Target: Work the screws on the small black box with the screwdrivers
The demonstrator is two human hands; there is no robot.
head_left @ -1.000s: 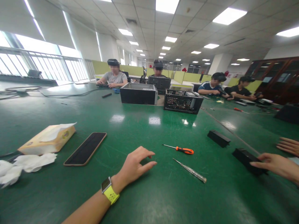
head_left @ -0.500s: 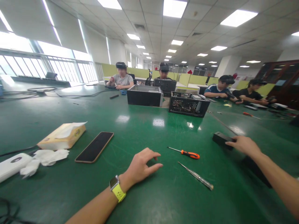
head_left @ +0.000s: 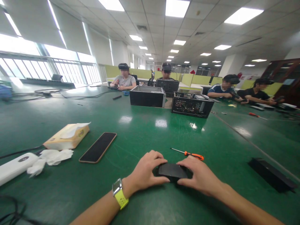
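Observation:
A small black box-like object is between my two hands, low in the middle of the view. My left hand grips its left end, with thumb and fingers on near and far sides. Around its right end are the fingers of my right hand. Just beyond my right hand lies an orange and black screwdriver, its shaft pointing left. The clear-handled screwdriver is hidden from view. Farther right, a long black part rests on the green table.
On the left are a phone, a tissue pack, crumpled tissues and a white device. Two black computer cases stand ahead. Several people sit across the table; cables lie at the left.
My right hand has brought the black object from the right to the middle. My left hand, empty before, has closed on its left end. The view has shifted slightly.

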